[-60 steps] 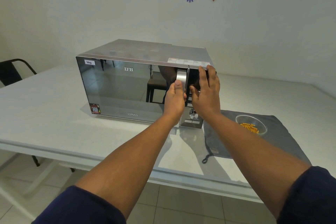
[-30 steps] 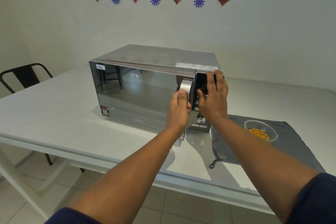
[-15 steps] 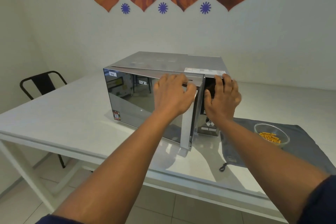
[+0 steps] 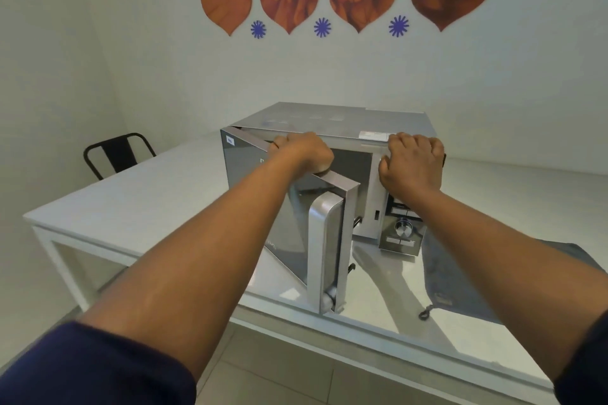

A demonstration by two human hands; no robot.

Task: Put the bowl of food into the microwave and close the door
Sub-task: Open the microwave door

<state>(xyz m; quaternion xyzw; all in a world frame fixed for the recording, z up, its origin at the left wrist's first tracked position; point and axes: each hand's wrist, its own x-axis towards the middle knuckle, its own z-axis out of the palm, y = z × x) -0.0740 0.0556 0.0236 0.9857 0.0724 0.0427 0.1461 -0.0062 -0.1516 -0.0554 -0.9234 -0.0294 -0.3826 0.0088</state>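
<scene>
Left hand [image 4: 301, 151] grips the top edge of the door [image 4: 289, 207] — half-open; right hand [image 4: 411, 164], fingers curled, braces the microwave [image 4: 329, 118]; bowl unseen.

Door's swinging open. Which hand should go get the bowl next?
Right, probably. The left hand grips the top edge of the open door; the right hand only rests on the microwave front, nearest the grey cloth. The bowl itself is out of frame.

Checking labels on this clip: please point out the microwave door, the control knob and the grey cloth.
microwave door [image 4: 279, 214]: head view, on its mirrored front panel.
control knob [image 4: 401, 227]: head view, on the round dial's face.
grey cloth [image 4: 460, 273]: head view, on bare fabric right of the microwave.
</scene>
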